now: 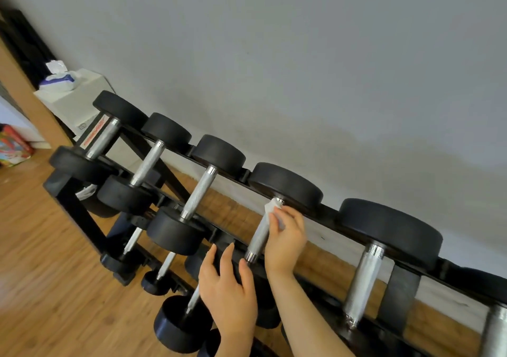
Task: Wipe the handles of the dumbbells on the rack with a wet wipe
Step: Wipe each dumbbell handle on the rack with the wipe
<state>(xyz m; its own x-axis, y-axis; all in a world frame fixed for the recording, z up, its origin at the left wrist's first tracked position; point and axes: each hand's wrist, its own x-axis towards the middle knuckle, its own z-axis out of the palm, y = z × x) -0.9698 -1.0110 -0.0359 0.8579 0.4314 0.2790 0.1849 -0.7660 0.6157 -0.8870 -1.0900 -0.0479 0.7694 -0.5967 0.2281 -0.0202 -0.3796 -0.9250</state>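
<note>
Mid-wipe on the fourth handle [259,233] of the top row of the rack [329,211]. Right hand [285,236] curled round that knurled handle near its far end, pinching the wet wipe [271,206] against the metal, a white corner of it sticking out above the fingertips, just under the far black head [285,184]. Left hand [227,282] below and to the left of the right one, fingers straight and spread, resting on the near head of the same dumbbell, probably to steady it; that head mostly hidden beneath the palm.

Judged as the start of a stroke at the far end of the bar. Next move likely a pull of the wipe down along the handle toward the near collar [250,256], with a twist to reach the underside. Then on to the thicker handle [362,282] to the right of the hand. Three handles to the left, and lower-row dumbbells beneath the left hand; wiped or not, cannot tell. Pack of wipes [59,78] on a white box far up-left.
</note>
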